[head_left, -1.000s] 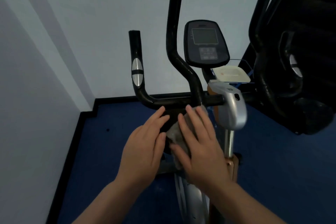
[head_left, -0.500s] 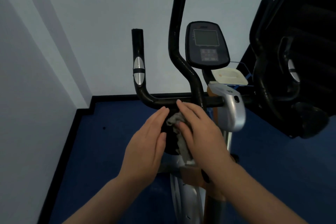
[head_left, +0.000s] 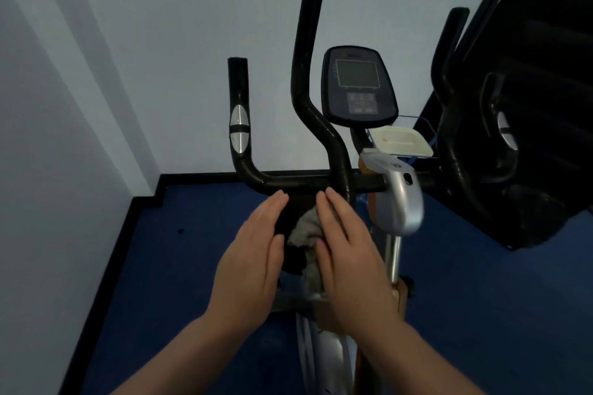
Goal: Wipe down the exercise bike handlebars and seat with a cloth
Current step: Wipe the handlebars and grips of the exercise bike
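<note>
The exercise bike's black handlebars run across the middle, with a left grip bearing a silver sensor and a tall curved bar. A grey cloth is bunched on a black pad just below the crossbar. My right hand presses flat on the cloth, covering its right part. My left hand lies flat beside it, fingers together, fingertips near the crossbar, holding nothing. The seat is not in view.
The console stands behind the bars, with a white tray and a silver housing to its right. The right handlebars are dark against a black panel. Blue floor meets white walls at left.
My right hand slid the cloth down a little from the crossbar and flattened over it. My left hand stayed beside it. The view shifted slightly.
</note>
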Available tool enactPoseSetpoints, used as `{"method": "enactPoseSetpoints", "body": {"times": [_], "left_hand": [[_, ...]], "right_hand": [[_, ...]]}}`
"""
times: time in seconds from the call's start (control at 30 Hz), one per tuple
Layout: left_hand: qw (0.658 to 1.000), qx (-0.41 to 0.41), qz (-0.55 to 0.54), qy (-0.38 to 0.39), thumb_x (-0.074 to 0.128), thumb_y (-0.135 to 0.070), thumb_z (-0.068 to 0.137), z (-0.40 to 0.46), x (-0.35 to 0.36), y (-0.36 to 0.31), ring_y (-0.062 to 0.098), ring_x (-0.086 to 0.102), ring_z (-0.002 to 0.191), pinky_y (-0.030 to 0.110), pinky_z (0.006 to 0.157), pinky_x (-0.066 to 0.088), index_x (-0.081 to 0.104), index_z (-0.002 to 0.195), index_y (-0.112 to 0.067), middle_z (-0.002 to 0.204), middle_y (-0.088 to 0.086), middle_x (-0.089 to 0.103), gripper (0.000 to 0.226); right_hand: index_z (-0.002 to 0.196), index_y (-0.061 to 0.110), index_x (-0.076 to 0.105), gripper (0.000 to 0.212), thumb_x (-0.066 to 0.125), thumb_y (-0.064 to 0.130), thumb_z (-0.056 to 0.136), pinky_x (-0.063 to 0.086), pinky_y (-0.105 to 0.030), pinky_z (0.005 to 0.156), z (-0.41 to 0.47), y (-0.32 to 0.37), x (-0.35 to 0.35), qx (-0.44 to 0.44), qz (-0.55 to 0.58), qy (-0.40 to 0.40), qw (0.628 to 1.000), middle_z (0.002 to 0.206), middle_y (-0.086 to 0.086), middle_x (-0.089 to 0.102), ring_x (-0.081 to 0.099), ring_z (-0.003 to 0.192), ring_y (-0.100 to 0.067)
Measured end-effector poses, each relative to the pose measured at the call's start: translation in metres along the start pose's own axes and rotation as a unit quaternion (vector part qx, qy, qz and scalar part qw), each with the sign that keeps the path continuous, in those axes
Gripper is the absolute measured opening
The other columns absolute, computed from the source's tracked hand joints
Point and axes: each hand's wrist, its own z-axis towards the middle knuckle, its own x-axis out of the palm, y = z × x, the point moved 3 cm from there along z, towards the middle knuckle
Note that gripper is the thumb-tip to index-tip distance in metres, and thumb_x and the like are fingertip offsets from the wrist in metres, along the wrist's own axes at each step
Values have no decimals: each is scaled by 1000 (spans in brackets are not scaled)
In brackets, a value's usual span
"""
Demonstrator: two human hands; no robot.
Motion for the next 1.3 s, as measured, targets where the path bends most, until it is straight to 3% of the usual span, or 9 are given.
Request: {"method": "enactPoseSetpoints", "body": {"times": [0.2,0.37,0.47,0.57,0.7,0.9,0.97,1.13,1.3], "left_hand": [[1000,8,6,11,29,-33,101,0,-1,1,6,37,138,43,110,41,28,150,-34,151,-15,36,49],[1000,-21,-18,-5,29,-35,100,-2,3,0,6,38,138,43,109,41,29,150,-35,150,-16,38,50],[1000,-15,-6,7,30,-37,101,-1,0,2,3,37,138,40,110,41,27,151,-35,151,-18,36,50],[1000,-13,0,11,29,-37,100,-1,-1,2,3,37,138,39,110,41,28,151,-33,151,-17,37,51],[1000,-23,-8,2,28,-39,100,-1,0,0,3,38,137,38,108,42,26,150,-37,150,-20,36,51],[1000,-11,16,15,27,-42,99,1,-3,1,-1,35,137,36,109,41,21,149,-44,151,-25,32,51],[1000,-5,20,15,27,-41,99,1,-3,1,-1,35,137,36,109,41,21,149,-43,151,-24,32,51],[1000,-16,0,22,26,-45,99,0,-3,0,0,41,133,31,103,45,21,150,-44,148,-26,34,51],[1000,-2,5,20,28,-41,99,1,-4,2,1,39,135,30,104,42,22,150,-42,150,-24,34,51]], "right_hand": [[137,7,53,43,57,15,95,55,-36,88,35,0,-1,1,5,-5,1000,133,-8,58,62,112,-22],[150,21,31,52,48,20,100,23,-24,117,0,-4,0,27,60,8,998,155,9,29,30,141,-5],[142,13,46,44,48,21,99,16,-37,120,16,-5,-3,-26,-3,-6,1000,144,0,49,41,134,-10],[138,15,52,39,51,22,99,23,-40,119,41,-3,-2,30,50,25,998,133,1,58,48,126,-10],[137,21,53,46,42,45,99,39,-44,110,17,-2,0,71,118,-13,990,140,7,50,45,131,-11],[107,14,75,22,68,25,89,54,-35,90,36,0,2,54,102,-120,986,116,1,68,64,106,-12],[107,14,75,20,69,17,88,53,-34,91,41,1,3,39,118,-118,985,114,2,69,63,107,-10],[111,19,71,21,60,16,94,36,-27,110,6,-15,0,-38,179,-44,982,143,7,47,41,136,-13],[89,21,70,14,67,34,85,48,-29,95,30,-4,0,58,227,-62,970,121,14,59,55,115,-2]]}}
